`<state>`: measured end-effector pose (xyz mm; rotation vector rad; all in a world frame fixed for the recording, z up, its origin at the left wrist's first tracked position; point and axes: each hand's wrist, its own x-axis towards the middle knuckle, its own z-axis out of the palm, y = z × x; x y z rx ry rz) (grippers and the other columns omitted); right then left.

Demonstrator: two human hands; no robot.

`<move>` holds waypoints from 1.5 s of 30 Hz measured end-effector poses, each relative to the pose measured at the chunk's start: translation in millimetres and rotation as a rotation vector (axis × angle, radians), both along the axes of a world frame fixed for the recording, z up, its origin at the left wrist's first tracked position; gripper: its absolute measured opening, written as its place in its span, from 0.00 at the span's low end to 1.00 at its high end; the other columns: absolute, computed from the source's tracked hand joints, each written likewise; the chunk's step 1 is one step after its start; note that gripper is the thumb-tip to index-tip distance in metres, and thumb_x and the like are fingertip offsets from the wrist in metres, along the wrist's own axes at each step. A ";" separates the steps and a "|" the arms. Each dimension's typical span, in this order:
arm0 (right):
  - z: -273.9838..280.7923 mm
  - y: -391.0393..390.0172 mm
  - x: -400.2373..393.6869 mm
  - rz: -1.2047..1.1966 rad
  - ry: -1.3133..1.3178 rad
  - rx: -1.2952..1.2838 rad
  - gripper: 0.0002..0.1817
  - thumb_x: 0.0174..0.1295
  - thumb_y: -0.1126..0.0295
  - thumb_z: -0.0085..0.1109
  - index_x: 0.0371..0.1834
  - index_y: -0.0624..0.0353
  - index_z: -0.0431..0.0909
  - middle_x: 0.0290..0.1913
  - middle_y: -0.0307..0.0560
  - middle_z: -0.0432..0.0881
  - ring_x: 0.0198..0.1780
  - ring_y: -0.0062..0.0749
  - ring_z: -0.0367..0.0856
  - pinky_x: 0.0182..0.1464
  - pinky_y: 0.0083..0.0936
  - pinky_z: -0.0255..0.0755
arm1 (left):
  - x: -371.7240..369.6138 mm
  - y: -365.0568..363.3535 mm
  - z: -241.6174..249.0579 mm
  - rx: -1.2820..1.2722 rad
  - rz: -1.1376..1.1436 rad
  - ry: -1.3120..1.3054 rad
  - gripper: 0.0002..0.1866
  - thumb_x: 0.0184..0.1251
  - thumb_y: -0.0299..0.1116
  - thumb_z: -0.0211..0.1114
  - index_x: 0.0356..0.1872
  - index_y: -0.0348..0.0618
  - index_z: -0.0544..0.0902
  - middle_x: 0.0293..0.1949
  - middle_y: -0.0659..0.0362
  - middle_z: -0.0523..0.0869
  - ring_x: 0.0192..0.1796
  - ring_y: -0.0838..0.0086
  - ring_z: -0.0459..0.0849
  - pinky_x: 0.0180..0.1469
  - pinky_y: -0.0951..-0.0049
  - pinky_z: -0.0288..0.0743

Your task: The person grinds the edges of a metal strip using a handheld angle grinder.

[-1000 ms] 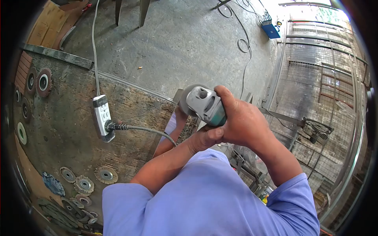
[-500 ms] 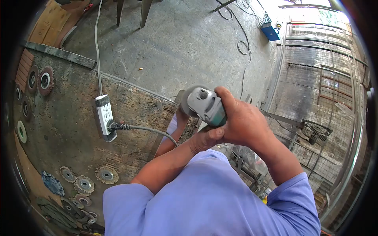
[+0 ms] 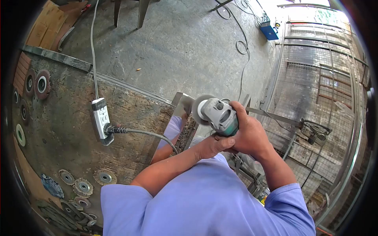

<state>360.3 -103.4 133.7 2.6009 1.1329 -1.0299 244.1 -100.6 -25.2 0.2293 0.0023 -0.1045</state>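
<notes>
An angle grinder (image 3: 220,114) with a grey head, a green body and a round disc (image 3: 200,109) is held in front of my chest. My right hand (image 3: 252,131) wraps round its body from the right. Below it, my left hand (image 3: 215,146) is closed round the lower part, mostly hidden by the tool and the other hand. Just left of the disc is a shiny metal piece (image 3: 175,128) at the bench edge, reflecting my sleeve and arm. On the bench (image 3: 75,133) lies a white power strip (image 3: 103,120) with a black plug in it.
Several grinding and flap discs (image 3: 83,187) lie along the bench's left side, near a blue cloth (image 3: 52,185). A blue machine (image 3: 269,30) stands on the concrete floor (image 3: 177,47) with cables. At right are a mesh frame (image 3: 307,98) and a black fan (image 3: 315,131).
The grinder and both hands have moved right and slightly down. Its disc now shows more of its face, and more of the metal piece is visible beside it. The view has shifted slightly.
</notes>
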 end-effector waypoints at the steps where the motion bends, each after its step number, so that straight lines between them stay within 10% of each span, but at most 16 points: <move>1: -3.5 1.9 3.4 0.018 0.012 0.017 0.52 0.45 0.55 0.82 0.75 0.54 0.63 0.49 0.67 0.87 0.52 0.66 0.87 0.53 0.50 0.79 | -0.4 4.1 0.8 0.001 0.013 0.010 0.45 0.65 0.62 0.72 0.73 0.39 0.71 0.63 0.52 0.81 0.65 0.64 0.82 0.64 0.59 0.82; 45: 22.4 42.9 -10.9 0.019 -0.071 -0.215 0.50 0.48 0.59 0.73 0.77 0.55 0.62 0.46 0.69 0.87 0.53 0.66 0.87 0.55 0.49 0.79 | 2.4 4.9 -4.8 -0.173 -0.092 -0.222 0.53 0.62 0.73 0.67 0.72 0.33 0.72 0.62 0.43 0.83 0.66 0.56 0.84 0.69 0.56 0.77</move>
